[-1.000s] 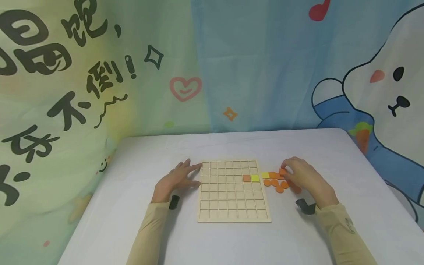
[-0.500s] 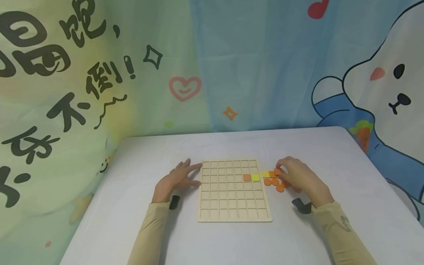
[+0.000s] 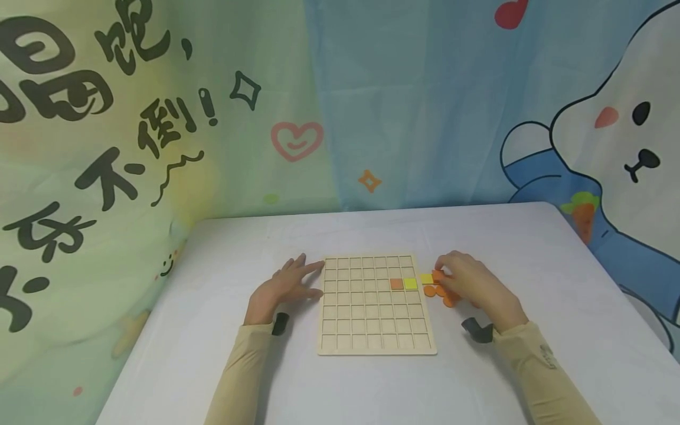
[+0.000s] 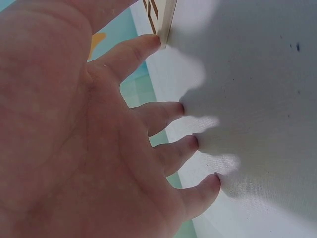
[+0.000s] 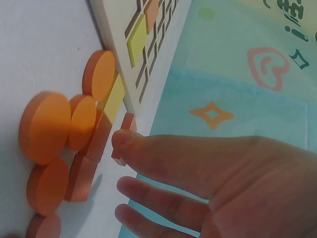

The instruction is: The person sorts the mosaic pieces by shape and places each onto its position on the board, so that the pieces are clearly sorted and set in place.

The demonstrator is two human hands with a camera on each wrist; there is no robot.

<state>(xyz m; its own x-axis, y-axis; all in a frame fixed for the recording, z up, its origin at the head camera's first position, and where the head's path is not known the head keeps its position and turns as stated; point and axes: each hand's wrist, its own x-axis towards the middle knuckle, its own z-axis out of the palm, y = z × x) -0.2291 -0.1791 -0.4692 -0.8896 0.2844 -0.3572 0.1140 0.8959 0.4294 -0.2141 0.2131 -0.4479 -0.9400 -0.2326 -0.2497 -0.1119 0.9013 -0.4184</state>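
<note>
A pale wooden grid board [image 3: 372,330] lies on the white table, with an orange square tile [image 3: 396,284] and a yellow square tile [image 3: 411,284] side by side in its cells. At the board's left edge, my left hand [image 3: 280,290] has its fingers spread, index finger and thumb touching the edge. My right hand [image 3: 473,281] pinches another orange square tile [image 5: 128,122] between thumb and a finger, raised just off the table right of the board. Beneath it sit a yellow square tile [image 5: 113,100] and orange square tiles [image 5: 100,138] in a row.
Several orange round discs [image 5: 45,128] lie beside that row, partly hidden by my right hand in the head view. A printed curtain [image 3: 404,106] hangs behind the table's back edge.
My right hand has moved left toward the board, carrying the pinched orange square tile over the row of tiles. My left hand stays in place.
</note>
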